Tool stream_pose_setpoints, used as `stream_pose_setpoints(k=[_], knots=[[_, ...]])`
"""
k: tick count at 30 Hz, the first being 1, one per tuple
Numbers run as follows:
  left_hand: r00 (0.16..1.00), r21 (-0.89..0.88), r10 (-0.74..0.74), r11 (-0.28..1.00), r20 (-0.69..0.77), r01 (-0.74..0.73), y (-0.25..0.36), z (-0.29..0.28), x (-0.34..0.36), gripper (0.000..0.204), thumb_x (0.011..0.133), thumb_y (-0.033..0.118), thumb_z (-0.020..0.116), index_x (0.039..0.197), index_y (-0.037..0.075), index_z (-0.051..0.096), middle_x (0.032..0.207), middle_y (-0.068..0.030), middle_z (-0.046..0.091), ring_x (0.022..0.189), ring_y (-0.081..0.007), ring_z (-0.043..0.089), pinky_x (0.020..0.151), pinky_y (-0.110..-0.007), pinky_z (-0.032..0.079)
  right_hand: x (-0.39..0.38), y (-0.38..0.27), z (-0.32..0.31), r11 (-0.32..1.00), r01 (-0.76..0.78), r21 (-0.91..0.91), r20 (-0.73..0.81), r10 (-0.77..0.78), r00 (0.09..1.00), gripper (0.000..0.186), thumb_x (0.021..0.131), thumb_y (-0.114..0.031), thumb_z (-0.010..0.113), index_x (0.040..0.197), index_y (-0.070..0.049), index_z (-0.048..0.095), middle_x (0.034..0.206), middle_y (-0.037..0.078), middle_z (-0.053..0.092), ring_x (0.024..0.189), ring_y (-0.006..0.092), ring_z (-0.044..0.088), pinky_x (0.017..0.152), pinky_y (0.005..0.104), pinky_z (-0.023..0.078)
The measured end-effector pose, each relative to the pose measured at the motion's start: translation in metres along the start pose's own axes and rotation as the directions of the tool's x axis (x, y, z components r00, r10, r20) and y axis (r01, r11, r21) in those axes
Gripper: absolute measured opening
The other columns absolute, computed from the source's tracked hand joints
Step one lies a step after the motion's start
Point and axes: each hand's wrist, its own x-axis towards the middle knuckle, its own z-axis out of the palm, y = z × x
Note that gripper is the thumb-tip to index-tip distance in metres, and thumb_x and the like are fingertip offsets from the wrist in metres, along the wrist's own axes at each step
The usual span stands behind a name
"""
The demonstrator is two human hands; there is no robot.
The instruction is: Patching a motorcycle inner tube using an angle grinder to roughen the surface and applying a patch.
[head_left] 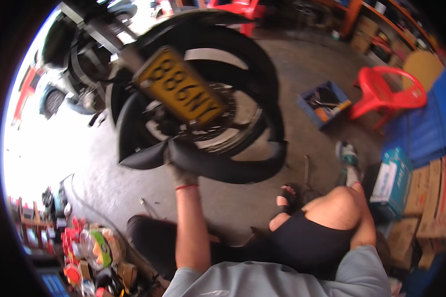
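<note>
In front of me stands a motorcycle wheel with a brake disc, blurred by motion. A yellow number plate hangs across it. My left hand, in a greyish glove with a red cuff, reaches up to the underside of a black curved fender and grips its lower edge. The fender hides most of the fingers. My right arm passes outside my bent right knee. My right hand, gloved and partly hidden, is closed on a green-and-white object whose kind I cannot make out.
A blue crate of tools stands on the floor beside a red plastic chair. Cardboard boxes and a teal box are stacked at right. A long-handled tool lies near my sandal. Mixed clutter fills the lower left.
</note>
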Motion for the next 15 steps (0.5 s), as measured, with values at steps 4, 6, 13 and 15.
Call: stream_pose_setpoints(k=[4,6,13,15], knots=[[0.998,-0.051,-0.061,0.997,-0.03,0.06,0.01,0.016,-0.016,0.035,0.098,0.037,0.045,0.11,0.007,0.06,0.108,-0.0084,0.064,0.105,-0.0255,0.057,0.102,-0.045,0.041,-0.015,0.04,0.039,0.993,-0.113,0.031,-0.135,0.116,0.984,0.045,0.065,-0.021,0.077,0.105,-0.004,0.064,0.096,0.008,0.068,0.087,0.0215,0.064,0.077,0.0337,0.049],[0.996,0.039,-0.006,0.999,-0.086,0.009,0.025,0.007,-0.022,0.036,0.099,0.036,0.045,0.111,0.005,0.06,0.109,-0.0081,0.064,0.105,-0.0253,0.057,0.103,-0.043,0.04,-0.035,0.063,0.071,0.987,-0.144,0.064,-0.135,0.152,0.979,0.046,0.066,-0.022,0.078,0.105,-0.004,0.063,0.097,0.009,0.068,0.088,0.0217,0.065,0.078,0.0339,0.049],[0.998,0.067,-0.058,0.996,-0.012,0.058,0.006,-0.024,-0.01,0.038,0.098,0.033,0.046,0.116,0.003,0.061,0.114,-0.0096,0.065,0.106,-0.0248,0.06,0.103,-0.042,0.042,0.052,0.173,0.053,0.73,0.035,0.683,-0.105,0.051,0.993,0.042,0.093,-0.017,0.05,0.133,-0.006,0.051,0.134,0.008,0.054,0.123,0.0193,0.052,0.103,0.0287,0.039],[0.982,0.195,0.035,0.981,-0.186,0.002,0.029,-0.021,-0.019,0.041,0.098,0.033,0.046,0.122,0.003,0.06,0.12,-0.0112,0.064,0.113,-0.0262,0.058,0.105,-0.043,0.041,0.032,0.155,0.095,0.972,-0.235,0.015,-0.299,0.229,0.926,0.06,0.064,-0.031,0.081,0.114,-0.003,0.063,0.099,0.015,0.068,0.084,0.0274,0.066,0.077,0.0369,0.05]])
